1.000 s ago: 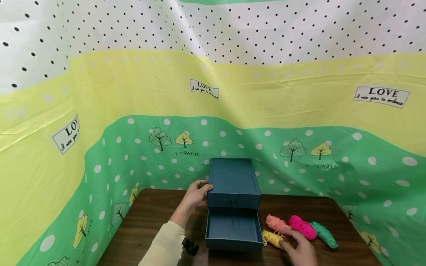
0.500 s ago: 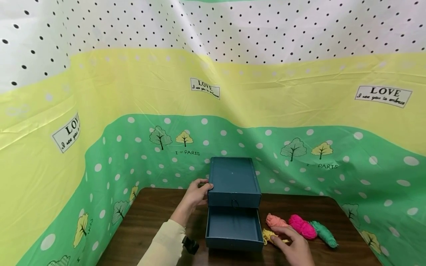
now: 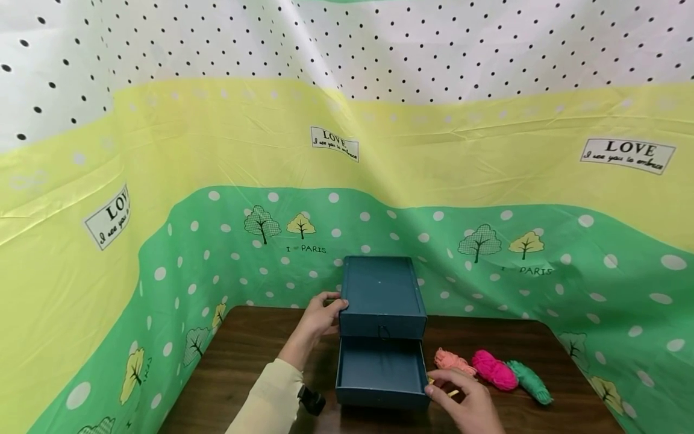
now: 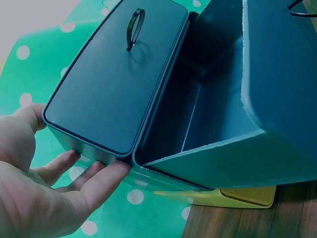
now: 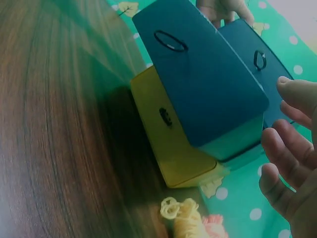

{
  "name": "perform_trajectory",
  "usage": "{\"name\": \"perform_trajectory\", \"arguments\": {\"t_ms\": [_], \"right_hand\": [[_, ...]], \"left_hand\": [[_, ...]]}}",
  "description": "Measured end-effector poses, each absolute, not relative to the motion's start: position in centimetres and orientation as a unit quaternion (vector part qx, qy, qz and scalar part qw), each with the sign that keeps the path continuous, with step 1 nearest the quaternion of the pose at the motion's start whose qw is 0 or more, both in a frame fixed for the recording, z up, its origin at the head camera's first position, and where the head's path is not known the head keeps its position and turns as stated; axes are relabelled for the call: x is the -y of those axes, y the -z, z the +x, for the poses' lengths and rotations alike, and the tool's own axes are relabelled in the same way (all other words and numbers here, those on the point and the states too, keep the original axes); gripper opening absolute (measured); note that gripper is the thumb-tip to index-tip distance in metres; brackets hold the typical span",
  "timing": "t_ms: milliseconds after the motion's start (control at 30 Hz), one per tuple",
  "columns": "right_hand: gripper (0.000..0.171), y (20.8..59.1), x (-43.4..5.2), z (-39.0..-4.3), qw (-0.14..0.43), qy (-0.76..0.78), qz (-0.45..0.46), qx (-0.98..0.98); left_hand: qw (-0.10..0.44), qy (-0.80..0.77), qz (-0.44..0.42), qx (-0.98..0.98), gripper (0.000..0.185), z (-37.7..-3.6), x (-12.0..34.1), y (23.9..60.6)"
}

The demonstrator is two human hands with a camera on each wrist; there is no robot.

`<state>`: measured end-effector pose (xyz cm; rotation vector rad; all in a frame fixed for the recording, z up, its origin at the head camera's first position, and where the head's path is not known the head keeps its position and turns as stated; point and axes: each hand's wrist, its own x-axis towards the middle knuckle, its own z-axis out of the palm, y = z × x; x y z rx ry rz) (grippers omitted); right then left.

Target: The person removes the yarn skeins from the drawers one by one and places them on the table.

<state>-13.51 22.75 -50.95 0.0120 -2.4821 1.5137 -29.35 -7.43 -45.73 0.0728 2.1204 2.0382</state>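
Note:
A blue drawer box (image 3: pixel 382 289) stands on the table with its middle blue drawer (image 3: pixel 382 364) pulled out, nothing inside it. My left hand (image 3: pixel 320 316) rests against the box's left side, thumb at the top edge and fingers along the side wall (image 4: pixel 84 158). My right hand (image 3: pixel 463 401) is at the drawer's front right corner, fingers spread and loosely bent, holding nothing in the right wrist view. A bundle of yellow yarn (image 5: pixel 188 218) lies on the table below that hand, mostly hidden by it in the head view.
Bundles of salmon yarn (image 3: pixel 452 360), magenta yarn (image 3: pixel 494 370) and green yarn (image 3: pixel 530 382) lie right of the box. Under the pulled-out drawer is a shut yellow drawer (image 5: pixel 158 144). A patterned curtain (image 3: pixel 271 144) hangs behind the wooden table (image 3: pixel 244 355).
My right hand has moved left from over the yellow yarn to the open drawer's front right corner. My left hand stays against the box.

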Motion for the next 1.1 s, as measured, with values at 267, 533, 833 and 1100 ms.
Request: {"name": "perform_trajectory", "arguments": {"t_ms": [267,533,833,1100], "right_hand": [[0.022,50.3,-22.5,-13.0,0.088,-0.506,0.057,0.856],[0.024,50.4,-22.2,-12.8,0.074,-0.491,0.103,0.862],[0.021,51.0,-21.6,-12.2,0.104,-0.496,0.112,0.855],[0.017,51.1,-20.8,-11.8,0.129,-0.500,0.157,0.842]], "left_hand": [[0.100,-0.698,0.017,-0.709,0.055,-29.6,7.3,46.0],[0.102,-0.696,0.018,-0.711,0.056,-29.4,7.5,46.0],[0.104,-0.695,0.021,-0.711,0.055,-29.2,7.6,45.8],[0.101,-0.696,0.018,-0.711,0.055,-29.2,7.5,45.7]]}}
